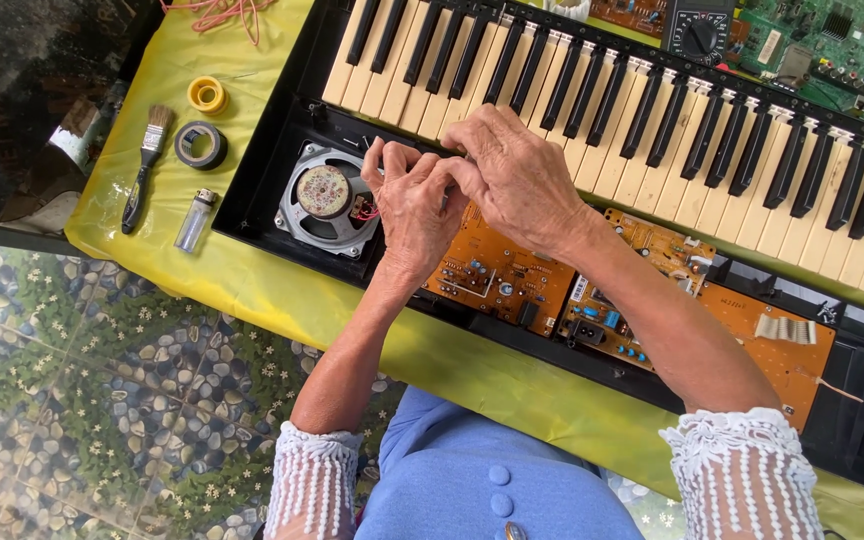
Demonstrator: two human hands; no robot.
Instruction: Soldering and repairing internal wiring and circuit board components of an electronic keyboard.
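- Left hand [414,205] & right hand [512,170] are pressed together, fingers bent tight; thing pinched can't be told.
- They're held over the open keyboard [652,110], by the round speaker [324,192].
- Yellow tape roll [207,95] & black tape roll [200,144] are laid at left.

Paintbrush [144,168], tape rolls [201,145], lighter [194,220]

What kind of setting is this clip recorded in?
Probably a home or small electronics repair bench: an opened black keyboard with exposed orange circuit boards, a black dial multimeter, and a loose green circuit board on a yellow cloth-covered table.
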